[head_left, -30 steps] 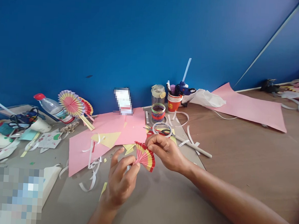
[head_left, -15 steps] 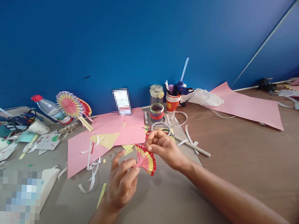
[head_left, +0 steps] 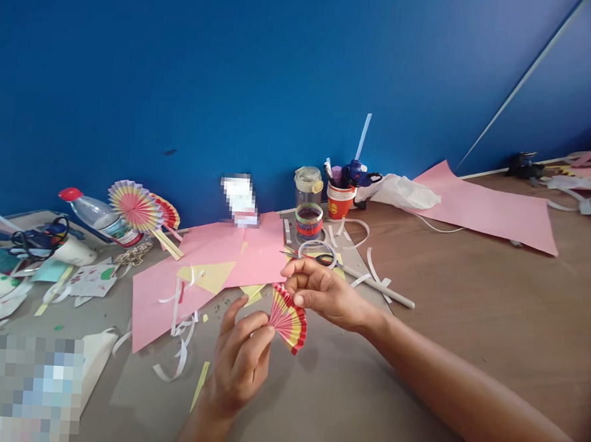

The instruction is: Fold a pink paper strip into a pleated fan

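A small pleated paper fan [head_left: 292, 321], pink at its narrow end with yellow and red bands toward the outer edge, is partly spread above the grey mat. My left hand [head_left: 243, 354] pinches its narrow end between thumb and fingers. At the upper outer edge, my right hand [head_left: 321, 292] has its thumb and fingertips on the red pleats; its fingers are bent, and they hide part of that edge. Scissors [head_left: 324, 259] lie behind my right hand, beside a clear ring.
Pink sheets [head_left: 160, 306] with paper strips lie at left, before a propped phone [head_left: 240, 201]. A lidded jar [head_left: 309, 205] and red cup [head_left: 341, 202] stand behind. A white stick [head_left: 388, 292] lies at right; finished fans [head_left: 136, 206] lean beside a bottle [head_left: 93, 214].
The fan's outer edge has tilted slightly downward. My right hand has moved a little down along the red edge, while my left hand keeps its pinch.
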The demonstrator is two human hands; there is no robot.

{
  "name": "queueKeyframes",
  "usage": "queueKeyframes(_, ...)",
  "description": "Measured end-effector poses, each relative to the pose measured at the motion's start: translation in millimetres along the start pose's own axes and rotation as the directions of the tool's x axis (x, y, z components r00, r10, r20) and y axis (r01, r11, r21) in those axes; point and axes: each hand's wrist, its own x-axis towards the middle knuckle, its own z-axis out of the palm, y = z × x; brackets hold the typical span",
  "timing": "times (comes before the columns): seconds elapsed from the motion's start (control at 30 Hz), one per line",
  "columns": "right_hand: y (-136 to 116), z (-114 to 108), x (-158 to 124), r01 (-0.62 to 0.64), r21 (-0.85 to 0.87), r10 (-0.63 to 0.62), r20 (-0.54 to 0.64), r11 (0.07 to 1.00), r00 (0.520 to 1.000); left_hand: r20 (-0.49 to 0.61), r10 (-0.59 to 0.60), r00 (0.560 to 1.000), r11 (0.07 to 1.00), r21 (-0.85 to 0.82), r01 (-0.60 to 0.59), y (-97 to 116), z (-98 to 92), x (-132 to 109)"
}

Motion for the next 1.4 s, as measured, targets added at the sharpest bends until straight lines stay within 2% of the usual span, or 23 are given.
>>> queueKeyframes(0.13,-1.4,-1.1,-0.8,-0.006,-0.100,0.008,0.017,0.995,1.000,-0.001,0.015,1.000,1.000,-0.024,-0.015,0.0,-0.1,2.7)
queueKeyframes(0.3,-5.3,2.4,-2.0,-0.015,-0.333,0.017,0.004,0.943,1.000,-0.001,0.012,1.000,0.998,-0.061,-0.012,-0.6,0.9,4.5)
queueKeyframes(0.37,-5.7,4.3,-1.9,-0.008,-0.382,-0.010,-0.044,0.924,0.999,-0.002,-0.029,1.000,0.993,-0.111,0.029,-1.0,2.2,2.6)
queueKeyframes(0.43,-5.0,5.0,-1.4,-0.007,-0.416,-0.030,-0.084,0.909,0.996,-0.002,-0.128,0.992,0.978,-0.168,0.126,-1.3,4.1,-1.2)
queueKeyframes(0.5,-3.6,4.2,-0.5,-0.012,-0.440,-0.040,-0.110,0.898,0.993,0.037,-0.308,0.951,0.928,-0.208,0.309,-1.6,6.1,-5.9)
queueKeyframes(0.57,-2.2,2.3,0.5,-0.014,-0.456,-0.053,-0.133,0.890,0.990,0.137,-0.480,0.867,0.835,-0.231,0.499,-2.1,7.7,-9.4)
queueKeyframes(0.6,-1.6,1.4,0.9,-0.013,-0.463,-0.061,-0.144,0.886,0.988,0.189,-0.521,0.832,0.797,-0.241,0.554,-2.5,8.2,-10.2)
queueKeyframes(0.67,-0.8,0.1,1.5,-0.018,-0.483,-0.070,-0.163,0.875,0.984,0.257,-0.548,0.796,0.757,-0.252,0.603,-2.8,8.6,-9.2)
queueKeyframes(0.8,0.3,0.6,0.7,-0.031,-0.524,-0.065,-0.164,0.851,0.984,0.284,-0.595,0.752,0.716,-0.238,0.656,-0.5,9.2,-2.2)
queueKeyframes(0.97,2.3,0.1,0.3,-0.014,-0.460,-0.039,-0.105,0.888,0.994,0.182,-0.603,0.777,0.744,-0.224,0.630,1.1,13.9,0.6)
queueKeyframes(1.13,6.8,-6.8,1.5,-0.033,-0.249,-0.015,-0.189,0.968,0.982,0.095,-0.666,0.740,0.706,-0.241,0.666,-6.1,18.3,-5.2)
queueKeyframes(1.2,11.3,-9.8,0.6,-0.070,-0.181,0.041,-0.159,0.981,0.986,0.061,-0.674,0.736,0.705,-0.243,0.666,-9.0,19.4,-7.5)
queueKeyframes(1.3,19.8,-12.0,-0.5,-0.101,-0.179,0.086,-0.091,0.979,0.992,0.029,-0.646,0.763,0.741,-0.213,0.636,-12.0,21.2,-9.9)
queueKeyframes(1.4,26.9,-12.1,2.0,-0.077,-0.225,0.041,-0.159,0.971,0.986,0.014,-0.604,0.797,0.784,-0.169,0.598,-14.7,23.8,-12.4)
